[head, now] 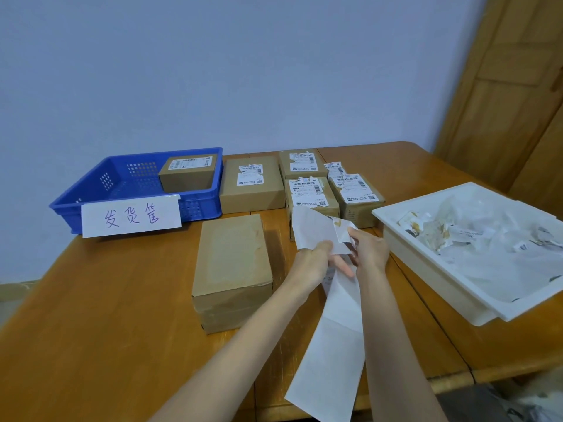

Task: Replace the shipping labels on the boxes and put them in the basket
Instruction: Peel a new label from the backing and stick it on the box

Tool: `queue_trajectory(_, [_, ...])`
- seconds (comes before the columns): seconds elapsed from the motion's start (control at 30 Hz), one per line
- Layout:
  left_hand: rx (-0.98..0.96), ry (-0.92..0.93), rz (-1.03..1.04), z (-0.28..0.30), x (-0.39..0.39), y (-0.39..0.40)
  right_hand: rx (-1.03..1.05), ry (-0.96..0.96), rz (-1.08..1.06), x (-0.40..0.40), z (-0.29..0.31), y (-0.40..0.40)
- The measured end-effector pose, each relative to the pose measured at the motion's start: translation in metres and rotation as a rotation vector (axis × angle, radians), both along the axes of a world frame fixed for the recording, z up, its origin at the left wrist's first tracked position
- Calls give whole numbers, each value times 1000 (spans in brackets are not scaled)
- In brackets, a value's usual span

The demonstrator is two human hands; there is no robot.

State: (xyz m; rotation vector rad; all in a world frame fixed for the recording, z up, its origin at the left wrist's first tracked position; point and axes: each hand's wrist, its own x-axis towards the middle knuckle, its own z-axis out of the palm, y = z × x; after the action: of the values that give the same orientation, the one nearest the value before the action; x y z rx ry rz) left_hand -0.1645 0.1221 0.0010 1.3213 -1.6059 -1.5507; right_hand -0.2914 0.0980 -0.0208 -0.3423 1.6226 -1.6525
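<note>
Head view: both hands meet just right of the bare brown box [233, 269] — left hand [313, 260] pinching a white label strip [332, 339], right hand [370, 251] pinching its torn upper piece. Blue basket [137, 190] sits beyond the box, one labelled box [189, 173] inside.

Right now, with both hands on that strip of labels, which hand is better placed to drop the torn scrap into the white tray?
The right hand, probably. It pinches the torn scrap and is nearer the white tray on the right. The left hand grips the label strip.
</note>
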Motion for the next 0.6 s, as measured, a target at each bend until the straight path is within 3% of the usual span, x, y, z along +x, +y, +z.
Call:
queue_trajectory(0.4, [43, 36, 35, 4, 0, 1, 3, 58, -47, -1, -8, -15])
queue_trajectory(0.6, [93, 149, -12, 7, 6, 1, 33, 45, -63, -3, -13, -17])
